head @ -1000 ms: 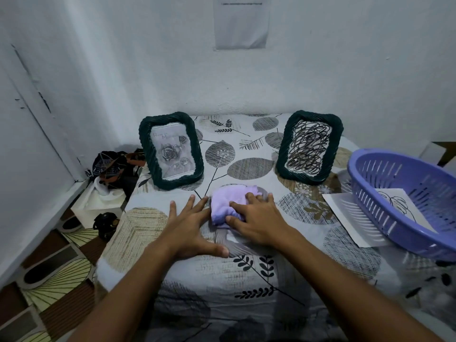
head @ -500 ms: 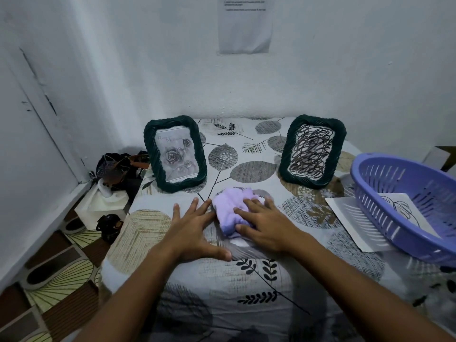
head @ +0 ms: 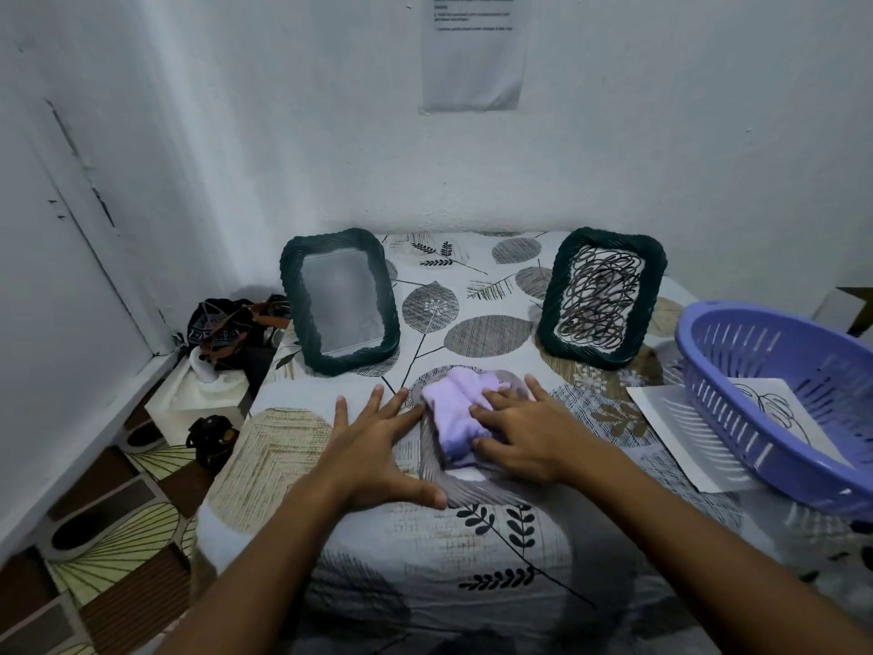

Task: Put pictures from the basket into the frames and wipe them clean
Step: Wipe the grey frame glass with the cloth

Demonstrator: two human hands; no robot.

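Two upright frames point(head: 341, 300), one basket point(head: 774, 399)

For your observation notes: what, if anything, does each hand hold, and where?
Neither grips anything. The right hand presses flat on the cloth's right side; the left hand rests flat beside it.

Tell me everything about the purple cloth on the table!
The purple cloth is soft and fluffy, like a small towel, pale lilac, bunched into a lump. It lies on a clear ribbed frame lying flat on the leaf-patterned tablecloth, in front of two standing dark green frames. The right hand presses on it with straight fingers; the left hand rests flat beside it.
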